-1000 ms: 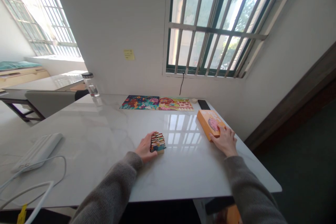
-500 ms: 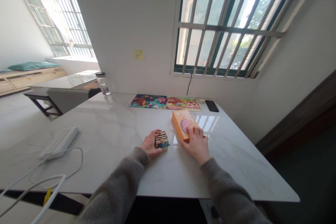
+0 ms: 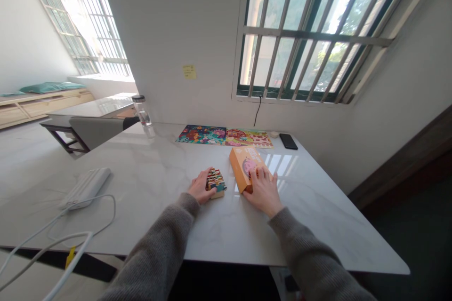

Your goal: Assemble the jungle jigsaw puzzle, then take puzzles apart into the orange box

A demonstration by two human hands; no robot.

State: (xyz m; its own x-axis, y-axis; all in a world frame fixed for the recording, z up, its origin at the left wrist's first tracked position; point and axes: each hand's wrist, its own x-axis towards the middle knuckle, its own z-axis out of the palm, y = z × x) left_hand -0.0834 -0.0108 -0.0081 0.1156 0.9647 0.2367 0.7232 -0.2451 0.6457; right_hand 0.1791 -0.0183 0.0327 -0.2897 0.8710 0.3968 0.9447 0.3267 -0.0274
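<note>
My left hand (image 3: 202,187) is closed round the left side of a stack of colourful pieces (image 3: 216,181) with a pale piece at its near edge, resting on the marble-patterned table. To its right, my right hand (image 3: 264,193) grips the near end of an orange box (image 3: 243,165) with a pink round picture on top. The box's near left end is dark and looks open. Fingers of my right hand lie over the top, with the thumb at the near end. Behind the box lie two picture sheets side by side, a dark blue one (image 3: 203,135) and a lighter one (image 3: 249,138).
A black phone (image 3: 288,141) and a small round white item (image 3: 274,135) are at the back right. A clear bottle (image 3: 142,110) stands at the back left. On the left lie a white power strip (image 3: 86,188) and cables (image 3: 113,211). The white table (image 3: 226,240) has its front edge near me.
The box has tilted or turned slightly under my right hand, showing more of its left side and near end. My left hand still holds the stack. The whole view has shifted a little.
</note>
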